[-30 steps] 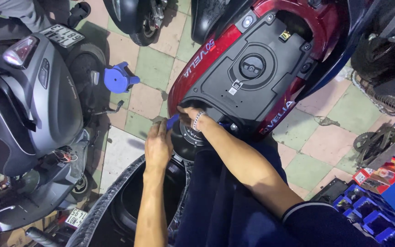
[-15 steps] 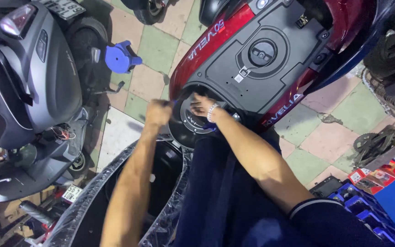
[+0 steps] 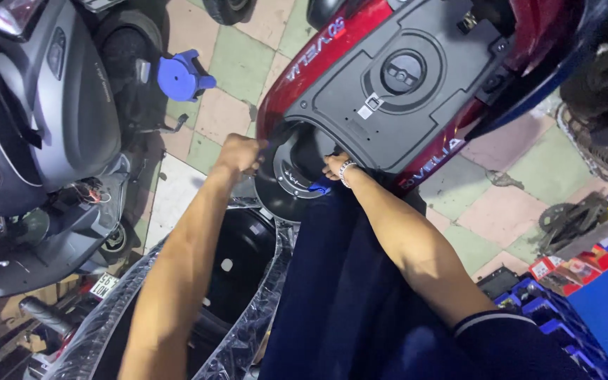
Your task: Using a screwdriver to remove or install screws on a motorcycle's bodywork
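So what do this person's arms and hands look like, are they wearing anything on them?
Both hands are bare, no gloves. The left hand and its forearm carry nothing. The right hand has a pale beaded bracelet at the wrist, and a dark navy sleeve with a thin light stripe at its edge covers the upper arm.

Small white rectangular label [image 3: 372,105] seen on black underside panel of red scooter, below round cap. White lettering strips noted on red bodywork, upper left [image 3: 316,51] and lower right [image 3: 436,160] of panel. Small flat packages [image 3: 585,262], red, white and yellow, laid in row at right edge beside blue crates. Licence plate [image 3: 105,284], white with dark characters, partly seen at lower left. No screens seen.
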